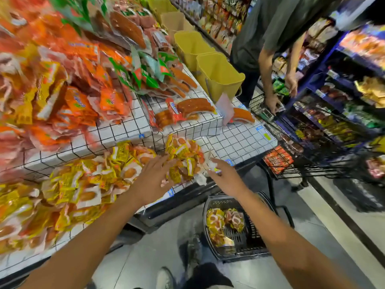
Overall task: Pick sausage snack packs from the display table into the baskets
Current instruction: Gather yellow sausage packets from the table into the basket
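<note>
**Both hands at the yellow sausage packs on the tiered table**

The table (239,140) is the largest thing here: a stepped display covered in white sheet with a thin black grid, its tiers box-edged. Its upper steps carry heaps of glossy orange packs (68,97), crinkled and flat, with green-and-white packs (143,74) beyond them. Along the far edge stand yellow bins (218,76), smooth, with rounded corners. To the right, a second person (277,38) in a grey shirt bends over a black wire cart (312,142) beside dark blue shelves (343,80) of goods.

On the grey floor just below the table's corner sits a black plastic basket (250,245) with latticed walls; a few yellow packs lie in its left half.

The lowest tier holds the yellow sausage packs (87,184), small plastic pouches with clear windows showing rounded orange sausage; a separate mound of them lies at the tier's corner.

The left hand (154,176) reaches with fingers spread and straight, their tips against that mound. The right hand (225,176) meets the mound's near right edge, forefinger extended; motion blur leaves it unclear whether it pinches a pack
</note>
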A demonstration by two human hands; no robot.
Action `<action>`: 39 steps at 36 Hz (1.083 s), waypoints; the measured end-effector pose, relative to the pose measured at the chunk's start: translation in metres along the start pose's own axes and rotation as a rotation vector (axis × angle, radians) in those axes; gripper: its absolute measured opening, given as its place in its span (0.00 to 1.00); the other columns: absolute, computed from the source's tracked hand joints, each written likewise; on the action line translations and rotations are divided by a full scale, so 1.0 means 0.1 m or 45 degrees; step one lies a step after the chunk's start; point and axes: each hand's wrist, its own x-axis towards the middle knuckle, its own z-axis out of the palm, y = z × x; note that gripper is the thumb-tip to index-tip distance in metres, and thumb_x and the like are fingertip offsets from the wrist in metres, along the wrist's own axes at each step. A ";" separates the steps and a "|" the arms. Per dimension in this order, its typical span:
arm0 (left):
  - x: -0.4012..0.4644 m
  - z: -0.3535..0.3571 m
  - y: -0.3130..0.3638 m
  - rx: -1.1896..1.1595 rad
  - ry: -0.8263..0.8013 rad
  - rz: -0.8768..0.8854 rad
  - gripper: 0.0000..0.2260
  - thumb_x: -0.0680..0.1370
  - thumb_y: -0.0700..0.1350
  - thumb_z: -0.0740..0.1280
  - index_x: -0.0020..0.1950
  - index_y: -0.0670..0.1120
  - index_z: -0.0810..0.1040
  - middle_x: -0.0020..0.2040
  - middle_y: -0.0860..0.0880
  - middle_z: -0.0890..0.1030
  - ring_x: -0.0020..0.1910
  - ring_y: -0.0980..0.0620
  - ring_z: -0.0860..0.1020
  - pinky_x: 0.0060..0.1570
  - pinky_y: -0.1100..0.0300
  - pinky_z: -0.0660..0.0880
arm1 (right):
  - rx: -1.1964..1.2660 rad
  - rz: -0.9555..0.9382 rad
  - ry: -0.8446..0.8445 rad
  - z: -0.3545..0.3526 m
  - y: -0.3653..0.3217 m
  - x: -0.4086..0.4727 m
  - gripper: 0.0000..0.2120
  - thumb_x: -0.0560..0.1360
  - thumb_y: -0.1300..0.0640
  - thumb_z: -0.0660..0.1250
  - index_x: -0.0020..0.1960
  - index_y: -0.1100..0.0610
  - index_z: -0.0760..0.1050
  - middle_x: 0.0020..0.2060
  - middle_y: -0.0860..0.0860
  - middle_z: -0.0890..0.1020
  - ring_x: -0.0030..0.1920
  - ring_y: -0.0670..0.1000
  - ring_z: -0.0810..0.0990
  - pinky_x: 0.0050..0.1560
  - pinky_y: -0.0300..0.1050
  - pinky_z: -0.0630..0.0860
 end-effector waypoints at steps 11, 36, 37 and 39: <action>-0.47 0.26 0.12 -0.044 0.026 0.063 0.27 0.81 0.53 0.64 0.77 0.43 0.68 0.79 0.42 0.64 0.80 0.40 0.60 0.79 0.44 0.55 | -0.135 -0.098 -0.044 0.10 0.49 -1.03 0.24 0.81 0.51 0.67 0.76 0.50 0.67 0.73 0.47 0.71 0.72 0.46 0.70 0.74 0.46 0.68; 0.32 2.10 2.43 -0.132 -0.399 0.115 0.24 0.81 0.46 0.69 0.76 0.46 0.70 0.77 0.47 0.67 0.78 0.46 0.62 0.75 0.62 0.52 | 0.070 0.432 0.102 -1.04 3.21 -2.75 0.24 0.80 0.54 0.69 0.75 0.53 0.70 0.71 0.51 0.75 0.68 0.51 0.75 0.65 0.36 0.69; 0.36 2.15 2.47 -0.140 -0.422 0.104 0.24 0.81 0.46 0.69 0.76 0.46 0.70 0.77 0.48 0.67 0.78 0.47 0.63 0.75 0.62 0.53 | 0.088 0.457 0.115 -1.06 3.26 -2.77 0.23 0.80 0.54 0.69 0.74 0.53 0.71 0.71 0.51 0.75 0.68 0.51 0.75 0.65 0.38 0.69; 0.45 2.25 2.51 -0.160 -0.461 0.089 0.25 0.81 0.46 0.70 0.76 0.45 0.70 0.76 0.47 0.69 0.77 0.46 0.65 0.76 0.59 0.56 | 0.143 0.502 0.163 -1.09 3.34 -2.80 0.20 0.80 0.54 0.69 0.71 0.48 0.72 0.69 0.47 0.75 0.67 0.50 0.75 0.65 0.39 0.69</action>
